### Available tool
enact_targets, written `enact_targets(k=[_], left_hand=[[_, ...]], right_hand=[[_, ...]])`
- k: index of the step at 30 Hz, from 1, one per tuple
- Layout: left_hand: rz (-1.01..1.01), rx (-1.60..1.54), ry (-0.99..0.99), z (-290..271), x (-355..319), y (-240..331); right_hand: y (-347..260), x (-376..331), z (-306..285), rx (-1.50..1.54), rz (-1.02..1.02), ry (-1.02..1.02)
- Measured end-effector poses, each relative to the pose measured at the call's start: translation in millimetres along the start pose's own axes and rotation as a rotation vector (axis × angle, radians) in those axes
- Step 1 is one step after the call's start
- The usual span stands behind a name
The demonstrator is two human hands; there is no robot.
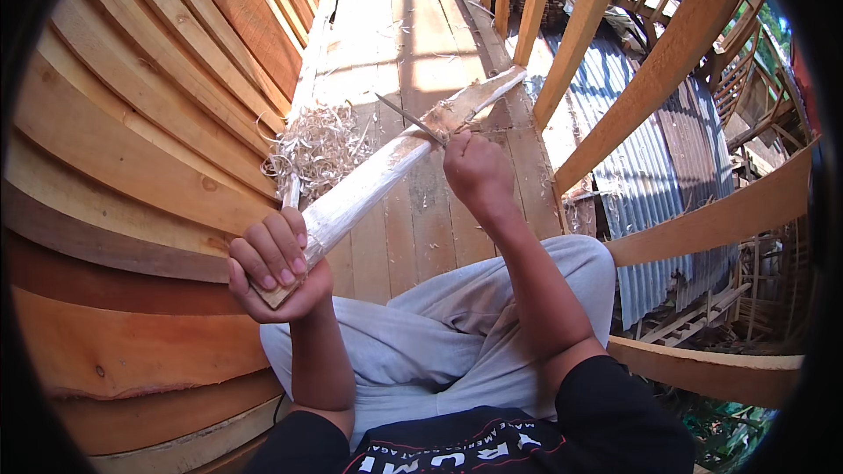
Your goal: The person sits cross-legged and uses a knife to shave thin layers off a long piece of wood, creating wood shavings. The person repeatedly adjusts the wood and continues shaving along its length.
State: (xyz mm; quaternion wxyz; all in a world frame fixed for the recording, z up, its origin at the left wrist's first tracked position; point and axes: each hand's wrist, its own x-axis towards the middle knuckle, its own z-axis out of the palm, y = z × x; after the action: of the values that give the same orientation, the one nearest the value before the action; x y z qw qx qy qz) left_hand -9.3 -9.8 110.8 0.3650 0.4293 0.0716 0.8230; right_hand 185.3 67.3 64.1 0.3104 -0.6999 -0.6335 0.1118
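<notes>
A long pale piece of wood [373, 177], stripped of bark along much of its length, lies slantwise in front of me. My left hand [279, 265] wraps round its near end, fingers closed over the top. My right hand [477, 167] is a fist round the handle of a knife, and the handle itself is hidden in the fingers. The knife blade [406, 114] sticks out to the left and crosses the wood just short of a rough brownish patch [452, 112]. The far end of the wood reaches the railing posts on the right.
Curly wood shavings [320, 149] are heaped on the plank floor [386, 237] beside the wooden wall [132, 158] at left. Slanting railing posts [575, 39] stand at right, above a corrugated metal roof [637, 167]. My crossed legs [413, 342] in grey trousers are close below my hands.
</notes>
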Motion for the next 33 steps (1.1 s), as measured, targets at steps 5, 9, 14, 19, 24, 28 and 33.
enact_targets(k=[5, 9, 14, 19, 24, 28, 33], left_hand=[[0.024, 0.009, 0.007, -2, -4, 0], [0.03, 0.045, 0.035, 3, 0, 0], [0.018, 0.006, -0.002, -9, -2, 0], [0.011, 0.036, 0.011, -20, 5, 3], [-0.051, 0.017, -0.055, -36, 13, 3], [-0.056, -0.034, -0.011, -46, 11, 1], [-0.04, -0.072, -0.031, -45, 13, 1]], right_hand=[[-53, -41, -25, 0.079, -0.009, -0.334], [5, 5, -12, 0.137, 0.113, -0.128], [-45, -35, -22, 0.058, 0.055, -0.279], [-33, -25, -4, 0.064, -0.063, -0.181], [-25, -22, 21, 0.042, -0.09, -0.105], [-23, -20, 20, 0.061, -0.081, -0.18], [-31, -32, -23, 0.226, -0.227, -0.392]])
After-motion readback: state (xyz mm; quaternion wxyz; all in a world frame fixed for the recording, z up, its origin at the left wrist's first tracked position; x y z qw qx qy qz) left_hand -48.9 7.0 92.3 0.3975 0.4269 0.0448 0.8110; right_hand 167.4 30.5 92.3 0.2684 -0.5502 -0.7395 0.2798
